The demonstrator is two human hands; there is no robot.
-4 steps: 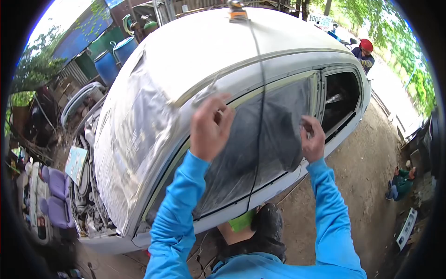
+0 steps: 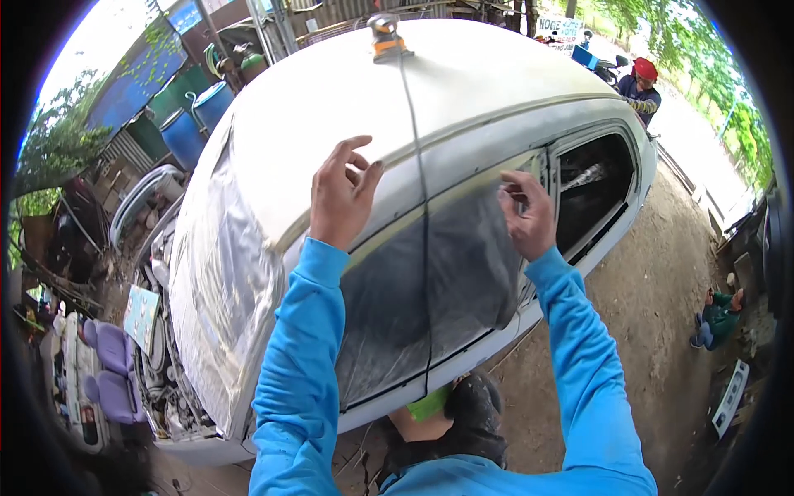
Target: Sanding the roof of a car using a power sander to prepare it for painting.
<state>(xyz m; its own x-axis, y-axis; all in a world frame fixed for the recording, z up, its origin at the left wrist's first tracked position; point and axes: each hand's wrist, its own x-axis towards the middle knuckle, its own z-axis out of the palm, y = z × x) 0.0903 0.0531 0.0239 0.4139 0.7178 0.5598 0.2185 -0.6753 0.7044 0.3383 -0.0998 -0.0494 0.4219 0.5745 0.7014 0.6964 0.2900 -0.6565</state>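
Observation:
Before me stands a car, its pale roof (image 2: 331, 107) dull and matte. My left hand (image 2: 341, 198) is raised in front of the roof's near edge, fingers loosely bent and apart, with nothing visible in it. My right hand (image 2: 529, 217) is held up by the rear end of the plastic-covered side window (image 2: 422, 273), thumb and bent fingers apart, and no object shows in it. An orange-and-grey power sander (image 2: 387, 40) rests on the roof. Its dark cord (image 2: 418, 153) hangs down across the window between my hands.
Masking plastic (image 2: 219, 273) covers the windshield. Purple seats (image 2: 112, 372) and blue barrels (image 2: 182, 136) are on the left. A person in a red head covering (image 2: 643, 87) is beyond the car's rear; another person in green (image 2: 721, 316) is low at the right, over dirt ground (image 2: 612, 331).
Both hands have risen, and the left now shows its thumb and fingers farther apart. My view has shifted, so the car and sander appear farther left and slightly lower.

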